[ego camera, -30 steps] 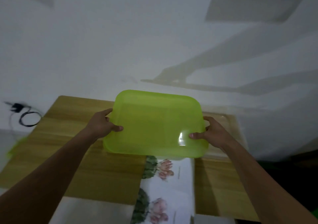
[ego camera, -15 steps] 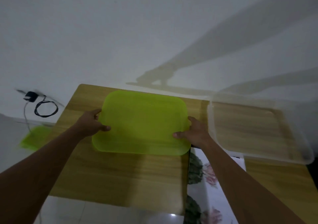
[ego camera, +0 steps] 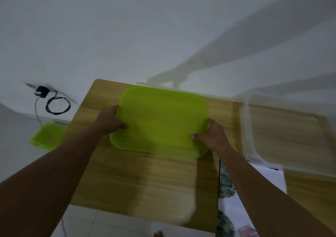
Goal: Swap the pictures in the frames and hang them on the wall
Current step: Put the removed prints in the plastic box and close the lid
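- Both arms reach forward; left hand (ego camera: 109,121) and right hand (ego camera: 212,136) grip opposite edges of a green lid (ego camera: 161,120), thumbs on top.
- Lid lies toward the wooden table's (ego camera: 138,178) far edge.
- Flower picture (ego camera: 232,207) lies near the front right; clear tub (ego camera: 283,131) at the right, white wall (ego camera: 127,27) behind.

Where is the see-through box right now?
In the head view, the clear plastic bin sits on the wooden table at the far right, just right of the green tray, above the flower picture.
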{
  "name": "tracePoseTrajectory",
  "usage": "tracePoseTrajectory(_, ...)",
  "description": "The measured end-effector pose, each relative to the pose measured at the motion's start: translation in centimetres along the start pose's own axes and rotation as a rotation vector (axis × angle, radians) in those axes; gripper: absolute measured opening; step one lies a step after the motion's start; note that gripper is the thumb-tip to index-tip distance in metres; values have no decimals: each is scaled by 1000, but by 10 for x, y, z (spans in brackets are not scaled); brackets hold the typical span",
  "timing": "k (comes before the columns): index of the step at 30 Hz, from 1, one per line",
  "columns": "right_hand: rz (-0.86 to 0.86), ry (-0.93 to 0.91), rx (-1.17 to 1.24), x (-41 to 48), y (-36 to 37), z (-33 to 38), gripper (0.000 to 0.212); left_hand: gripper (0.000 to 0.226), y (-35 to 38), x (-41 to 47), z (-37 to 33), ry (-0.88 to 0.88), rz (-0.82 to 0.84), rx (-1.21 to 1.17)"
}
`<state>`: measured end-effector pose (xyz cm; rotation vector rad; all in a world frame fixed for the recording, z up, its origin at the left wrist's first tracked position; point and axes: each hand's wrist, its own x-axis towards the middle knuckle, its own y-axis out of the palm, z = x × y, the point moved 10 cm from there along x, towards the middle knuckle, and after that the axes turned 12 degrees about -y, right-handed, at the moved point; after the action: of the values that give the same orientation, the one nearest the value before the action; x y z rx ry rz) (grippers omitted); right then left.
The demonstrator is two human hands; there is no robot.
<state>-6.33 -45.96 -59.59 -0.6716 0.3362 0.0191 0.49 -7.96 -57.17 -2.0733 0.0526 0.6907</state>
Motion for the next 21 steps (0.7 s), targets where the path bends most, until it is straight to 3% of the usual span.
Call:
tracePoseTrajectory(5,-39,-28,-42,-19,-20,23,75,62,-5,-19,-4,29,-144,57)
tracePoseTrajectory(8,-33,-25,-72,-40,-37,22,73,62,3,-57,-28,82,-272,14)
tracePoseTrajectory(11,-13,-27,-106,-69,-52,16,68,58,28,-105,-61,172,-288,-97)
tracePoseTrajectory(15,22,1,-177,-119,-78,-8,53,44,87,-175,-103,311,-212,-140)
tracePoseTrajectory(21,14,101,-236,-190,-123,-84,50,50,197,-251,-120,266,27,-77)
